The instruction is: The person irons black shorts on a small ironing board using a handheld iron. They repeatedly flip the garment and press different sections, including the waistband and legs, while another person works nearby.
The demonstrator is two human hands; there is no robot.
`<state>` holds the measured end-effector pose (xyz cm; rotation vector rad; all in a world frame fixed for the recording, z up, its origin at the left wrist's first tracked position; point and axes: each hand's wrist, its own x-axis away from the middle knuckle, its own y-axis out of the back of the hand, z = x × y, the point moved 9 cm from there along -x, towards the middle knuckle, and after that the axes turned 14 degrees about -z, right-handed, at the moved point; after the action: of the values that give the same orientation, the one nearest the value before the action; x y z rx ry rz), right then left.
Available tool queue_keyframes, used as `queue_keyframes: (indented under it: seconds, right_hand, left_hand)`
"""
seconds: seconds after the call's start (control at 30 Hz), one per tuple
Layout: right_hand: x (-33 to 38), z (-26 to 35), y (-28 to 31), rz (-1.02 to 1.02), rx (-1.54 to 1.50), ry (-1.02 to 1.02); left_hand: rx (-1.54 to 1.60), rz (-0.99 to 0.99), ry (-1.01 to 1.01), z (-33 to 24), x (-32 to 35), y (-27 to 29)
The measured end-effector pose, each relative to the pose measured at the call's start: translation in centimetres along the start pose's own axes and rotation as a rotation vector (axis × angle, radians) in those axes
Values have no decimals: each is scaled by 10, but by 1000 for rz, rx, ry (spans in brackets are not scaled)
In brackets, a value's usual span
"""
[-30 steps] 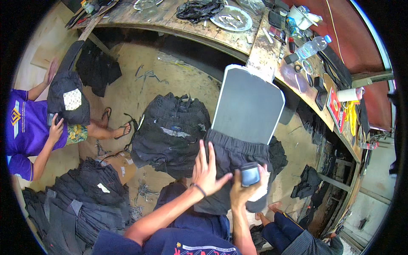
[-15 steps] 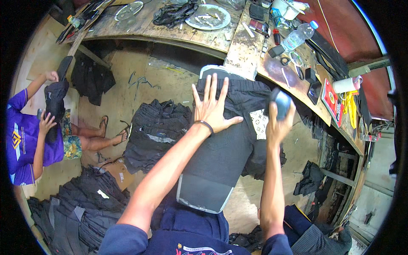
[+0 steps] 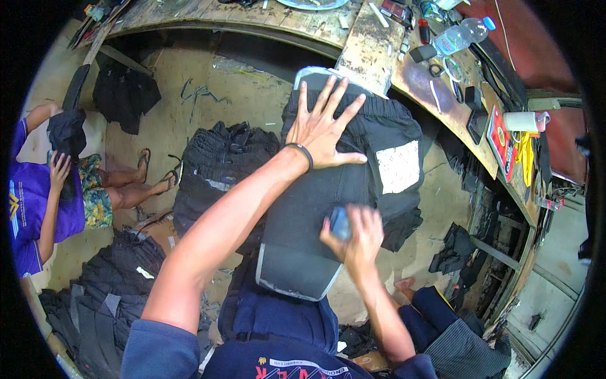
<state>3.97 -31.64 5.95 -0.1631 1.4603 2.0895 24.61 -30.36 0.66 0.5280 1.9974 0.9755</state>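
Pressing my left hand [image 3: 322,129], fingers spread, flat on the black shorts [image 3: 353,170] pulled over a grey board [image 3: 293,268]; my right hand [image 3: 356,237] grips what seems a small dark block [image 3: 339,223].

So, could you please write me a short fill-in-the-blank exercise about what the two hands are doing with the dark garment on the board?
1. The left hand lies flat, fingers ____, on the dark garment.
2. The right hand grips a small ____ object against the cloth.
3. The garment is pulled over a grey ____.
4. A ____ patch sits on the garment, right of the left hand.

Missing words: spread; blue; board; white
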Motion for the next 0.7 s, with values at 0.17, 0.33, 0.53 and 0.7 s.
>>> queue_keyframes:
  seconds: [0.17, 0.33, 0.53, 0.7]
  right_hand:
    - [-8, 24, 9, 146, -149, 5]
    - [2, 36, -2, 33, -68, 30]
    - [-6, 40, -13, 44, -78, -65]
    - [17, 67, -33, 213, -169, 4]
  left_hand:
    - [27, 19, 13, -3, -2, 0]
    - [63, 64, 18, -4, 1, -5]
    - [87, -9, -77, -14, 2, -4]
    - [132, 48, -200, -27, -2, -10]
